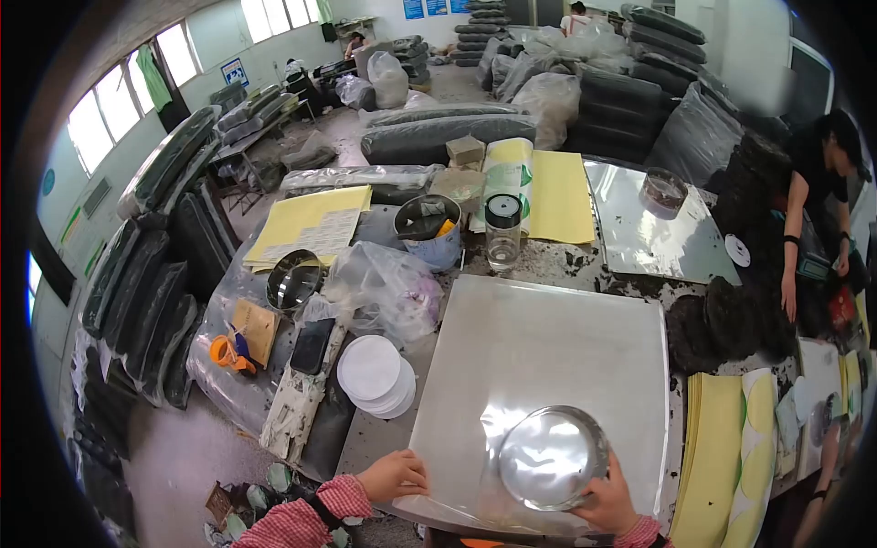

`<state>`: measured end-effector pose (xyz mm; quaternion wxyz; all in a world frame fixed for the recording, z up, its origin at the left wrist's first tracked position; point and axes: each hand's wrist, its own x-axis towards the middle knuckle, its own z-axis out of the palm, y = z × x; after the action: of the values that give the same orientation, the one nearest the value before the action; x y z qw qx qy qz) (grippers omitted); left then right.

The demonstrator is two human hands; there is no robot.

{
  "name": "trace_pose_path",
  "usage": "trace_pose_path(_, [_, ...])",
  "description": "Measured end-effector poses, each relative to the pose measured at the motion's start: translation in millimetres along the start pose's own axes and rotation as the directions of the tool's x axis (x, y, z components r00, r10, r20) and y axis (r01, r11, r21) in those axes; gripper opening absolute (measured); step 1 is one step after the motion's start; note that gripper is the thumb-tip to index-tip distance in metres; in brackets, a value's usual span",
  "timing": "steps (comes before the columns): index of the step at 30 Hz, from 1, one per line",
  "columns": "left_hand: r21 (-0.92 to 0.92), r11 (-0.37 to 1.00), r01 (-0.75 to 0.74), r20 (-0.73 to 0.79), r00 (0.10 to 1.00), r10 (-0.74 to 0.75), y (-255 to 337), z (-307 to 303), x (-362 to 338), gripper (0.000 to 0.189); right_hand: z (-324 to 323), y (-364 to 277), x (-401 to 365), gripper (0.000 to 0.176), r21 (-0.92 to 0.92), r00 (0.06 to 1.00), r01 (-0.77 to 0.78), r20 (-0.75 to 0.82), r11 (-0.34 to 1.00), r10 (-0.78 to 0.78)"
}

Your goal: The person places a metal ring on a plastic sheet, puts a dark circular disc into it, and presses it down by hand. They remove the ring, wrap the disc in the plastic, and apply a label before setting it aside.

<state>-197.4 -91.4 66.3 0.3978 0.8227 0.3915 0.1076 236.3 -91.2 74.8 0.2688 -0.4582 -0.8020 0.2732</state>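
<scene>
A large smooth metal sheet (pixel 557 342) lies on the worktable in front of me. My right hand (pixel 610 502) grips the lower right rim of a shallow, shiny round metal tin (pixel 553 457), which is over the sheet's near part. Whether the tin has a bottom is hard to tell against the glare. At the sheet's near left corner, my left hand (pixel 396 475) has its fingers bent together on the edge. Left of the sheet sits a stack of white paper discs (pixel 370 367), and a black phone (pixel 313 346) lies beyond them.
Behind the sheet stand a lidded clear jar (pixel 502 239) and a bucket (pixel 429 239). Yellow sheets (pixel 713 457) and dark clumped material (pixel 722 324) lie on the right, near a co-worker's arm (pixel 791 247). Another round tin (pixel 295 279) is at left.
</scene>
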Motion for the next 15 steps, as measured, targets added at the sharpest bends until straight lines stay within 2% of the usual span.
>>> trace_pose_path(1, [-0.001, 1.000, -0.002, 0.005, 1.000, 0.002, 4, -3, 2, 0.009, 8, -4, 0, 0.040, 0.063, 1.000, 0.019, -0.006, 0.998, -0.018])
trace_pose_path(3, [0.184, 0.982, -0.032, 0.097, 0.995, 0.014, 16, -10, 6, 0.012, 15, -13, 5, 0.039, 0.055, 0.999, 0.005, 0.032, 0.998, -0.007])
trace_pose_path(4, [0.182, 0.983, -0.038, 0.100, 0.995, 0.020, 28, -15, 6, 0.012, 16, -16, 9, 0.039, 0.038, 0.998, 0.042, 0.051, 0.998, -0.044])
trace_pose_path(5, [0.275, 0.959, -0.072, -0.003, 0.997, 0.076, 42, -21, 6, 0.013, 16, -17, 11, 0.039, 0.019, 0.994, 0.079, 0.068, 0.997, -0.080])
trace_pose_path(6, [0.370, 0.924, -0.096, -0.100, 0.985, 0.142, 49, -27, 9, 0.014, 16, -18, 11, 0.038, 0.034, 0.995, 0.047, 0.081, 0.998, -0.049])
trace_pose_path(7, [0.366, 0.925, -0.105, -0.096, 0.984, 0.150, 49, -31, 10, 0.014, 15, -20, 10, 0.038, 0.028, 0.996, 0.040, 0.079, 0.999, -0.042])
trace_pose_path(9, [0.160, 0.981, 0.113, -0.193, 0.978, -0.081, 48, -37, 1, 0.018, 14, -22, 9, 0.036, 0.057, 0.992, -0.040, 0.121, 0.998, 0.033])
trace_pose_path(10, [0.081, 0.989, 0.123, -0.021, 0.992, -0.122, 25, -16, -6, 0.016, 12, -21, 11, 0.036, 0.048, 0.993, -0.028, 0.119, 0.998, 0.022])
trace_pose_path(11, [0.085, 0.989, 0.119, -0.030, 0.993, -0.117, 12, -8, -4, 0.016, 11, -20, 12, 0.037, 0.035, 0.994, 0.028, 0.100, 0.999, -0.031])
trace_pose_path(13, [-0.021, 1.000, -0.010, 0.066, 0.998, 0.011, -2, -2, -4, 0.012, 12, -22, 1, 0.038, 0.033, 0.995, 0.060, 0.073, 0.998, -0.062])
trace_pose_path(15, [-0.007, 1.000, -0.022, 0.021, 1.000, 0.022, 4, 1, -4, 0.011, -4, -28, -12, 0.037, 0.051, 0.995, 0.075, 0.068, 0.996, -0.078])
